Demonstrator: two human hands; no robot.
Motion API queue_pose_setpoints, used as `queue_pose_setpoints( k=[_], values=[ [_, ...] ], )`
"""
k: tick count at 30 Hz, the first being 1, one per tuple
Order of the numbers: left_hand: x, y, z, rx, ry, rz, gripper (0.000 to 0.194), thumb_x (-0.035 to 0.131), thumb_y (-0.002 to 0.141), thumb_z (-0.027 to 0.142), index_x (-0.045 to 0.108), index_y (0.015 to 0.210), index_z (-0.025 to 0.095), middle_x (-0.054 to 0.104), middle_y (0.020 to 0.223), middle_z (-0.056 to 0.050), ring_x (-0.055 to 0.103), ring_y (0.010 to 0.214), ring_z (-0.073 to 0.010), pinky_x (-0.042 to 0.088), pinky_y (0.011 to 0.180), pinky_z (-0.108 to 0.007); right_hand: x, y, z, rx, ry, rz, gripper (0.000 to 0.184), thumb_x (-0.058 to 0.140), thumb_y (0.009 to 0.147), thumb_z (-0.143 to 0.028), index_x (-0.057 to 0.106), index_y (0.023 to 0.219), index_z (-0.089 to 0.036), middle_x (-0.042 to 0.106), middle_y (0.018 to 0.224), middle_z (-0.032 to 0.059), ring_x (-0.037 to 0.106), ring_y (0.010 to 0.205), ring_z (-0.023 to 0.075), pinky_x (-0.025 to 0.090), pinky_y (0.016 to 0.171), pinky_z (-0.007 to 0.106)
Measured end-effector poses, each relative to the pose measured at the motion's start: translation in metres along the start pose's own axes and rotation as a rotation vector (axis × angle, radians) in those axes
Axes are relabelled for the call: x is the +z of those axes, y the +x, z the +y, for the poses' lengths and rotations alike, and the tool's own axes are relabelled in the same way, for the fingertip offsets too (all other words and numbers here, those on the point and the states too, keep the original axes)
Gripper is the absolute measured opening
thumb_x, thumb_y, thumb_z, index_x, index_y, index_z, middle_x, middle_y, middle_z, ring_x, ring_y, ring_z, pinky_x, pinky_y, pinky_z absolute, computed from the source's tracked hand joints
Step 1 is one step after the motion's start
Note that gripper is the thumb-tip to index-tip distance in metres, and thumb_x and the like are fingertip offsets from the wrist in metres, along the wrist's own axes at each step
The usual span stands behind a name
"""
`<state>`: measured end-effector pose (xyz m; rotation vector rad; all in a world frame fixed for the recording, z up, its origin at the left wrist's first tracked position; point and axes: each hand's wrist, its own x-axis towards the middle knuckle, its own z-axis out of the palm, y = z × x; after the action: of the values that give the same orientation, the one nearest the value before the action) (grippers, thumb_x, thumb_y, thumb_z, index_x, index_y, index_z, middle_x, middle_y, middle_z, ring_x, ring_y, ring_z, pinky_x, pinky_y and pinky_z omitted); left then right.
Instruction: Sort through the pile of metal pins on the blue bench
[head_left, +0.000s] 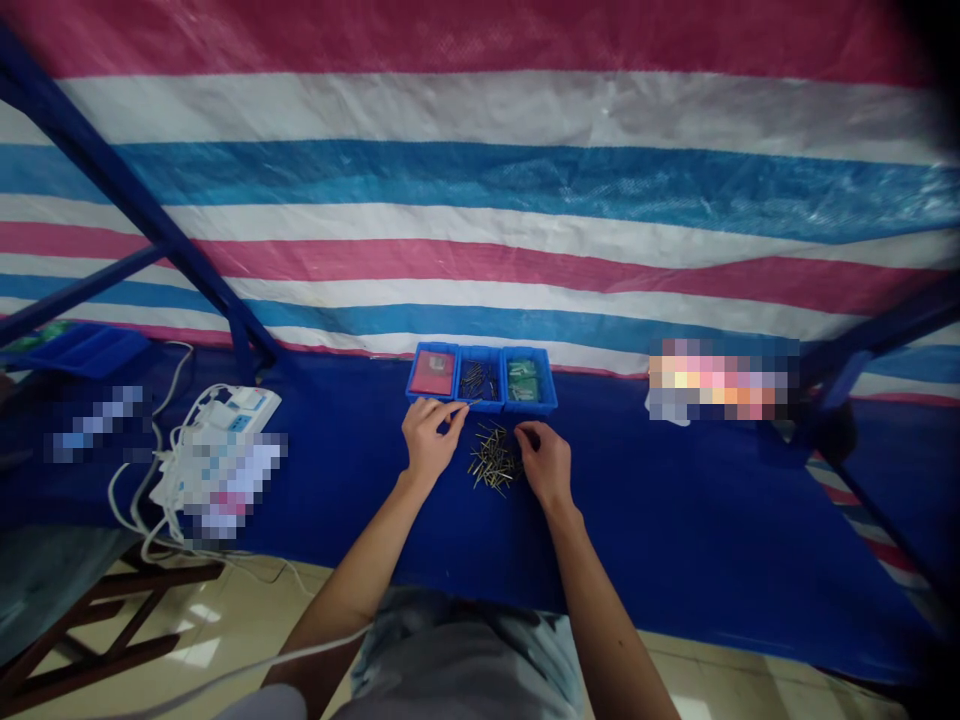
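A loose pile of thin brass-coloured metal pieces [493, 460], like nails or long screws, lies on the blue tabletop between my hands. My left hand [429, 435] pinches one thin metal piece [472, 402] at the front edge of the middle blue bin [480, 407]. Inside that bin are several darker thin metal pieces [474, 378]. At the pile's right side my right hand [545, 462] is closed, thumb and fingers together; anything in them is too small to make out. The left bin holds a red flat piece [431, 372], the right bin green-and-clear small packets [523, 382].
White power strips with tangled cables [217, 430] lie on the left. Farther left stands another blue tray [90, 348]. Blurred-out items [720, 380] sit at the back right. Blue metal frame bars [142, 190] and a striped tarp [480, 220] close off the back.
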<state>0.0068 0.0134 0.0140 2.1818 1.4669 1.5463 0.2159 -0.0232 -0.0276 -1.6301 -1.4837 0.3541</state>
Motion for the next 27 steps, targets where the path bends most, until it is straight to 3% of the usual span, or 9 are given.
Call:
queue_pose_setpoints(
  k=[7, 11, 18, 22, 27],
  values=[
    [0.017, 0.034, -0.004, 0.043, 0.140, -0.063, 0.018, 0.065, 0.092, 0.037, 0.079, 0.091, 0.026, 0.059, 0.066, -0.001, 0.054, 0.076, -0.0181, 0.037, 0.080, -0.033, 0.003, 0.005, -0.003, 0.038, -0.078, -0.036, 0.020, 0.055, 0.089, -0.031, 0.072, 0.086, -0.021, 0.071, 0.083, 0.0039, 0.061, 0.068, 0.0177, 0.042, 0.065, 0.029],
    [0.018, 0.043, -0.006, 0.027, 0.155, -0.127, 0.021, 0.070, 0.088, 0.036, 0.075, 0.107, 0.027, 0.063, 0.072, -0.001, 0.057, 0.080, -0.0200, 0.038, 0.084, -0.035, 0.004, 0.012, -0.009, 0.125, -0.172, -0.091, 0.017, 0.058, 0.088, -0.035, 0.072, 0.087, -0.026, 0.072, 0.086, 0.0009, 0.063, 0.072, 0.0179, 0.038, 0.061, 0.027],
    [0.009, 0.004, -0.006, -0.055, -0.012, -0.133, 0.024, 0.054, 0.097, 0.035, 0.073, 0.101, 0.020, 0.060, 0.069, -0.002, 0.057, 0.071, -0.0159, 0.043, 0.077, -0.028, 0.006, 0.014, -0.017, 0.150, -0.261, -0.137, 0.016, 0.062, 0.088, -0.038, 0.073, 0.083, -0.027, 0.071, 0.091, 0.0003, 0.063, 0.081, 0.0186, 0.035, 0.060, 0.027],
    [0.010, -0.012, -0.007, -0.143, -0.071, -0.254, 0.026, 0.050, 0.099, 0.035, 0.071, 0.103, 0.020, 0.060, 0.067, 0.001, 0.054, 0.059, -0.0114, 0.041, 0.066, -0.023, 0.008, 0.011, -0.020, 0.139, -0.284, -0.137, 0.014, 0.061, 0.089, -0.033, 0.073, 0.085, -0.027, 0.070, 0.092, 0.0005, 0.063, 0.084, 0.0181, 0.035, 0.061, 0.027],
    [0.009, -0.013, -0.007, -0.134, -0.099, -0.368, 0.026, 0.051, 0.099, 0.036, 0.071, 0.104, 0.020, 0.061, 0.066, 0.002, 0.054, 0.058, -0.0107, 0.041, 0.063, -0.021, 0.007, 0.009, -0.018, 0.115, -0.238, -0.124, 0.015, 0.059, 0.089, -0.030, 0.071, 0.083, -0.025, 0.070, 0.091, 0.0017, 0.063, 0.083, 0.0187, 0.036, 0.062, 0.027]
  ],
)
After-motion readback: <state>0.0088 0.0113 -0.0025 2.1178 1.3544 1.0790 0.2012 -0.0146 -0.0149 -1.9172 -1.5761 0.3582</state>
